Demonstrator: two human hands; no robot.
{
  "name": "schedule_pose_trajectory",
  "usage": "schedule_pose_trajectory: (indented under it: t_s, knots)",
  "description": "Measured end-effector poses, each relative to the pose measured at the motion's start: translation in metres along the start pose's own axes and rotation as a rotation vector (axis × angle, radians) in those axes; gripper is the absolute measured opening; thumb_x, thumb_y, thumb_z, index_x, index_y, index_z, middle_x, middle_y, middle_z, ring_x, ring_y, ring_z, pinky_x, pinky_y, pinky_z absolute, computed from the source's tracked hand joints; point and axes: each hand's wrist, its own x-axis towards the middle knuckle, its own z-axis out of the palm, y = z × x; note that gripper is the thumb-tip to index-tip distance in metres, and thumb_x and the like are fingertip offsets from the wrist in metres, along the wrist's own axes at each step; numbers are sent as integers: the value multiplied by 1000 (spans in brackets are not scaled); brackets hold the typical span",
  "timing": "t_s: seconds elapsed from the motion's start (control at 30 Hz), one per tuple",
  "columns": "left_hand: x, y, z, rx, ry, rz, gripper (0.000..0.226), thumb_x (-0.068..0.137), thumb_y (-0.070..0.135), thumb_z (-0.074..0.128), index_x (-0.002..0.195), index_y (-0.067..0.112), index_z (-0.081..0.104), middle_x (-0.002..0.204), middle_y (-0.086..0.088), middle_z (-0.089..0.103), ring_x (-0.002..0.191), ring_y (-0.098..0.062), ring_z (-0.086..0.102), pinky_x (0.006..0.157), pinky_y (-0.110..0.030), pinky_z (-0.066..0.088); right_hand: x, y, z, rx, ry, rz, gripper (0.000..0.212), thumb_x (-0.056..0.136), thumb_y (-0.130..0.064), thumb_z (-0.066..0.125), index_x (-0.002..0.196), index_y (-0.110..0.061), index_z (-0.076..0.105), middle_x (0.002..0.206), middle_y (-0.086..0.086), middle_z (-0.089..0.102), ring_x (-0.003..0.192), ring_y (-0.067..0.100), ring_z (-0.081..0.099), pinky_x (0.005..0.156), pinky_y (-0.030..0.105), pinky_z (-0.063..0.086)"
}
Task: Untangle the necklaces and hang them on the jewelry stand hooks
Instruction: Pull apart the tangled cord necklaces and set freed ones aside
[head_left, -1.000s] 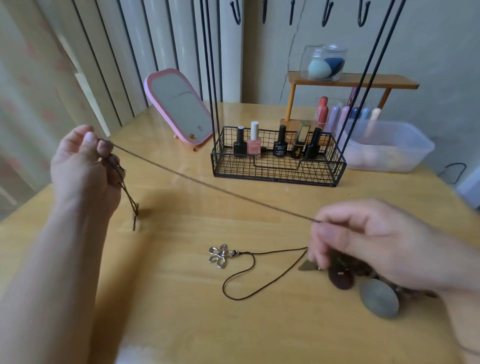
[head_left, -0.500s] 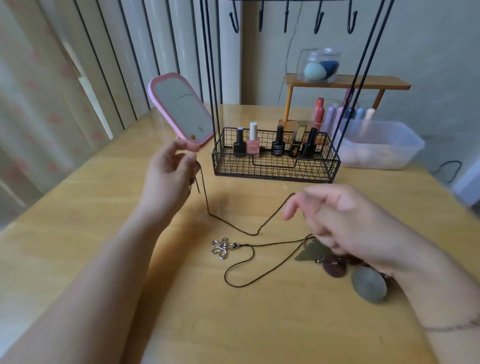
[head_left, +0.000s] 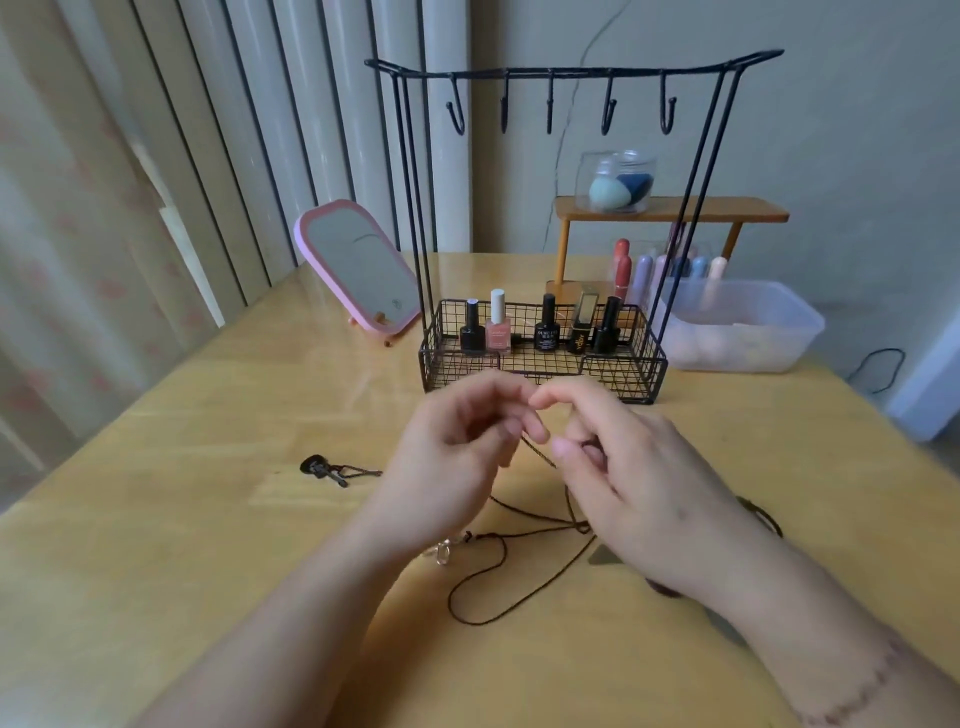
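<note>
- My left hand (head_left: 457, 457) and right hand (head_left: 631, 480) are raised close together just in front of the jewelry stand (head_left: 566, 208), fingertips nearly meeting.
- A thin brown cord (head_left: 540, 454) runs between the two hands. Both sets of fingers are curled in around it; the right looks to be pinching it, but on the left I cannot tell, as the fingers are blurred.
- From the hands the cord drops to the wooden table (head_left: 208, 519) and loops there between my forearms, near a small silver pendant (head_left: 441, 551) half hidden by my left wrist.
- More pendants lie under my right wrist, mostly covered.
- A separate dark guitar-shaped pendant (head_left: 319, 467) on its own cord lies on the table well to the left.
- All five hooks (head_left: 550, 111) on the stand's top bar are bare.
- Nail polish bottles (head_left: 545, 327) stand in the stand's wire basket; a pink mirror (head_left: 358, 265) leans to its left, a clear plastic tub (head_left: 743, 327) sits to its right.
</note>
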Motion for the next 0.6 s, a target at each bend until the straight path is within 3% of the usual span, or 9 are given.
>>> schedule_pose_trajectory:
  t_s: [0.1,0.17,0.27,0.33,0.47,0.53,0.6]
  knots:
    - [-2,-3,9,-64,-162,-101,22,90,10,55,110,7,63,73,3,60,61,-10,41,54,-18,34,3,1,2,181,126,46,18,95,-16,59,98,-31,49,70,-7,60,66,12,62,58,33,53]
    - [-1,-3,10,-112,-185,-139,24,87,12,59,110,6,62,70,4,62,58,-11,40,51,-19,32,5,0,0,226,155,97,17,94,-17,62,92,-30,51,70,-5,63,62,11,63,55,23,51]
    - [1,-4,3,-123,-52,-156,8,92,2,62,98,8,64,64,0,58,50,-6,40,47,-15,31,9,4,-7,334,79,289,11,90,-20,67,84,-27,61,58,-5,60,48,10,52,50,26,45]
    - [4,-5,-6,-194,46,-166,16,92,-4,57,93,10,63,60,-2,54,48,-7,38,45,-15,29,9,10,-14,472,36,424,10,90,-16,69,82,-21,67,55,-1,59,46,14,52,48,28,46]
    - [4,-3,-12,-173,76,-117,19,91,-7,57,99,10,61,59,-3,54,48,-5,45,47,-13,34,10,12,-25,1052,81,522,9,77,-12,70,84,-6,73,65,9,63,52,17,61,48,24,51]
    - [2,-4,-7,-131,29,-107,20,91,-6,59,105,9,61,62,-4,57,49,-3,49,49,-11,36,11,12,-29,1337,102,519,19,67,-13,70,83,-6,77,69,9,66,58,16,66,50,21,54]
    - [0,-6,-5,-104,-38,-105,20,92,0,61,110,10,61,68,-6,63,52,-5,49,51,-12,37,10,13,-31,1453,91,488,21,61,-15,70,79,-11,79,68,5,67,57,13,66,49,19,54]
